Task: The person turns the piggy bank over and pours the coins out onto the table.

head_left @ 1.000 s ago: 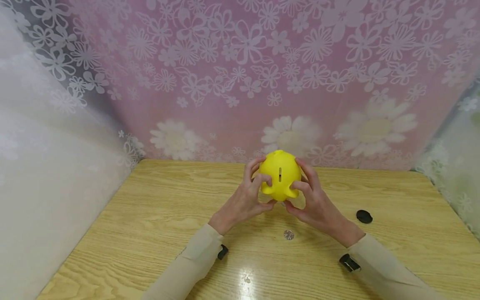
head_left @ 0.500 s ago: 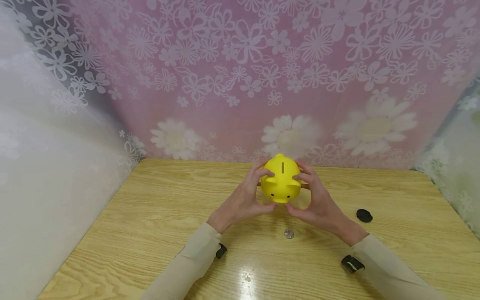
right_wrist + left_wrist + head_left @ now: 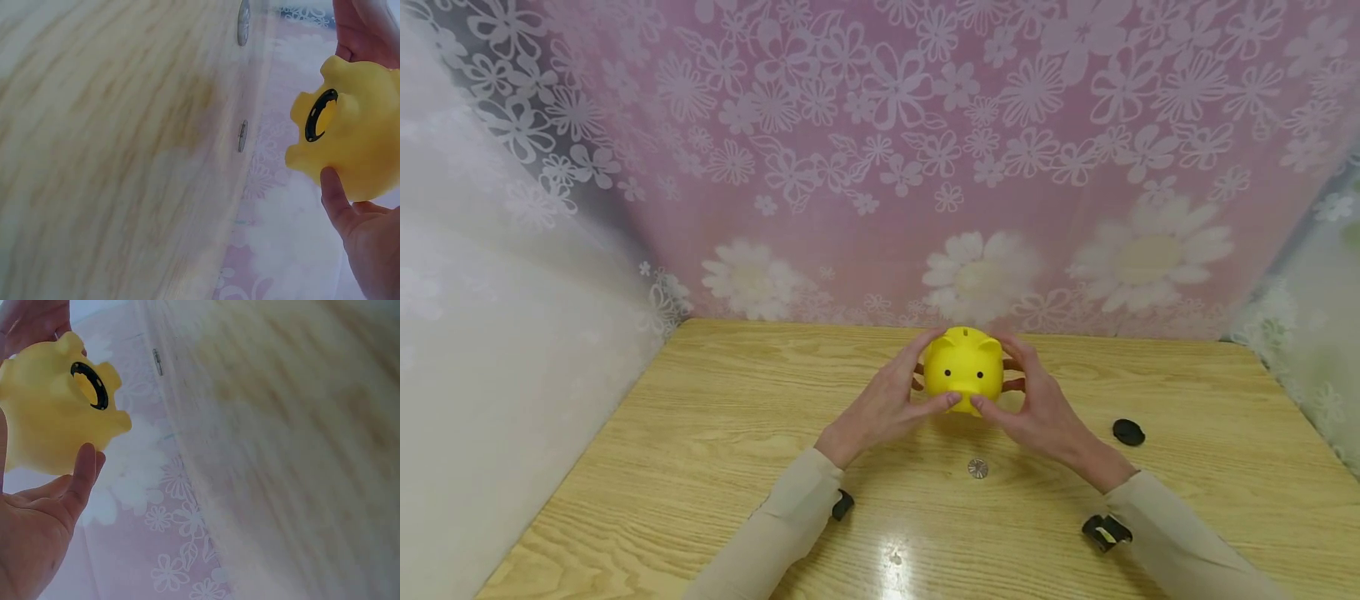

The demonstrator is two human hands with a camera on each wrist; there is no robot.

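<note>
The left hand [image 3: 887,404] has its grip round a smooth, bulbous yellow piggy bank [image 3: 964,362], held above the wood-grained worktop [image 3: 737,400]; below it lies a round silvery disc [image 3: 977,468]. The right hand [image 3: 1048,417] likewise grips the bank; farther right rests a flat black disc [image 3: 1128,432].

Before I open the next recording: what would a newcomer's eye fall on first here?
First, the yellow pig, held off the table between left grip and right grip. Next, the black ring on its underside, showing in both wrist views. Then, on the table, a coin in front and a black disc off right.
</note>
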